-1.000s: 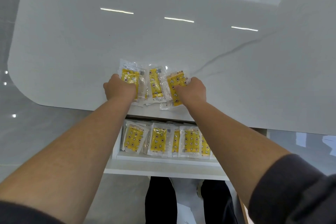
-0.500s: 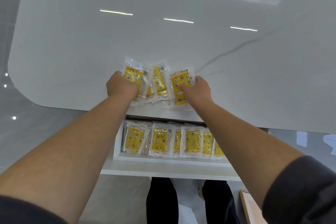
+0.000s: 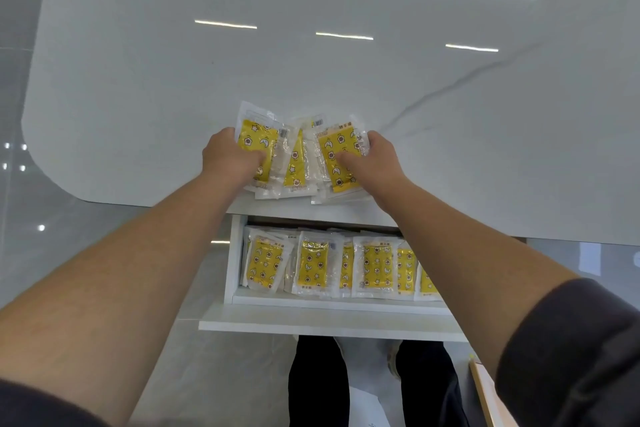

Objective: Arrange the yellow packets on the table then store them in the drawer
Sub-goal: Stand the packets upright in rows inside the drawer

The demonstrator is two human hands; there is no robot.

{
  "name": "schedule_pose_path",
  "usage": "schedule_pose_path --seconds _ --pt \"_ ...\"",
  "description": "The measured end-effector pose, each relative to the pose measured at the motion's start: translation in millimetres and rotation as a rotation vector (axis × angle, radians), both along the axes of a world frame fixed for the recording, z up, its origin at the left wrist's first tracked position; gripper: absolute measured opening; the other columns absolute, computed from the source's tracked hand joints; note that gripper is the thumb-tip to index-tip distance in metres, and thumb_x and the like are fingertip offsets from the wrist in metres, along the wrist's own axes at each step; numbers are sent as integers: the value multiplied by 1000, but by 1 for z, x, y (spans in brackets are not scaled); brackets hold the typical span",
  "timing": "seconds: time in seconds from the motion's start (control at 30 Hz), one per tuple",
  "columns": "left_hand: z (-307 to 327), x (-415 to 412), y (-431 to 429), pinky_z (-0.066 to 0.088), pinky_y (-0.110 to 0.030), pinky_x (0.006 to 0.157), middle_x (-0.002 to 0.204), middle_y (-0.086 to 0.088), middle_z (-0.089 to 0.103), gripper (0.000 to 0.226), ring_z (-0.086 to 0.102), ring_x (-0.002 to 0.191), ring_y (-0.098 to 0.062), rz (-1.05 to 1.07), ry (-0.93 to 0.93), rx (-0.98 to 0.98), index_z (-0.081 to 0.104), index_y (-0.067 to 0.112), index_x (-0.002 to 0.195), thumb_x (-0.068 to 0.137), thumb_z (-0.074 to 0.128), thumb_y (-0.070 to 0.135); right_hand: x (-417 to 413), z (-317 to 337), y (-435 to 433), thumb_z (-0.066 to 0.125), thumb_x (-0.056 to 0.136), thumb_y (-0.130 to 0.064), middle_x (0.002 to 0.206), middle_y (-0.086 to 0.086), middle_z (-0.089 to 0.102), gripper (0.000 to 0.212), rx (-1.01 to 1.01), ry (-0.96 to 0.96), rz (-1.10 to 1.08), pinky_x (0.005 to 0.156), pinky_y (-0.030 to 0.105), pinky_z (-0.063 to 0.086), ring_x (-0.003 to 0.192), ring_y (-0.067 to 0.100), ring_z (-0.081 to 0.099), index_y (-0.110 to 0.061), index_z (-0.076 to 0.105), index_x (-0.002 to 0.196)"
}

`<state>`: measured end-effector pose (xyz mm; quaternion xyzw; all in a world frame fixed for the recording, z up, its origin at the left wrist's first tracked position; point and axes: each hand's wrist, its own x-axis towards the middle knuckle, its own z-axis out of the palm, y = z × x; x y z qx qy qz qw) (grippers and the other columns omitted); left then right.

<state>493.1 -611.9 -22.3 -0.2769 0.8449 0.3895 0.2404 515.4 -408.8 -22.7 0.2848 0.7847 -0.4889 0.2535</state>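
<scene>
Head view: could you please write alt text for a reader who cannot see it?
The left hand and right hand grip a bunch of yellow packets at the near edge of the table. Below, an open drawer holds more packets.

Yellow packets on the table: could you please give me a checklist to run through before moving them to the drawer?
1. Yellow packets on the table squared into one stack: not ok, fanned out.
2. Left hand grips their left side: ok.
3. Right hand grips their right side: ok.
4. Drawer pulled open: ok.
5. Free room in drawer: cannot tell; stored packets fill the visible row.
</scene>
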Motion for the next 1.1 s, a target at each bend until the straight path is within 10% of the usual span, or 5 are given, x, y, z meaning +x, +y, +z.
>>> schedule_pose_path --seconds 0.13,0.3,0.57,0.83,1.1 --pt "7 16 -2 53 -31 73 95 -3 66 13 64 81 -17 44 -54 176 61 18 91 85 69 9 18 4 9 68 84 -16 103 8 67 23 -81 -3 -33 83 42 58 95 25 67 -14 55 103" --pt "12 41 -1 49 -25 65 91 -2 67 14 64 77 -12 34 -154 277 63 18 88 84 69 7 53 5 21 70 86 -16 101 -1 64 42 -224 -47 -102 67 28 59 80 14 69 -21 45 119" --pt "23 102 1 50 -34 83 94 1 70 14 66 87 -15 7 -295 324 66 20 95 85 68 9 115 13 41 67 89 -15 101 7 73 18 -339 -207 -2 89 43 56 93 24 71 -15 65 106" --pt "-8 164 12 49 -29 68 105 -6 69 21 65 87 -18 32 -491 268 64 12 107 86 69 8 174 -19 55 69 88 -17 101 6 73 15 -333 -357 47 90 41 55 94 23 69 -18 65 102" --pt "-46 168 74 43 -30 79 113 -2 63 28 57 96 -19 19 -420 283 59 15 113 87 69 12 193 -68 94 79 68 -44 131 7 60 77 -273 -372 -76 104 51 43 120 29 56 -18 50 135"
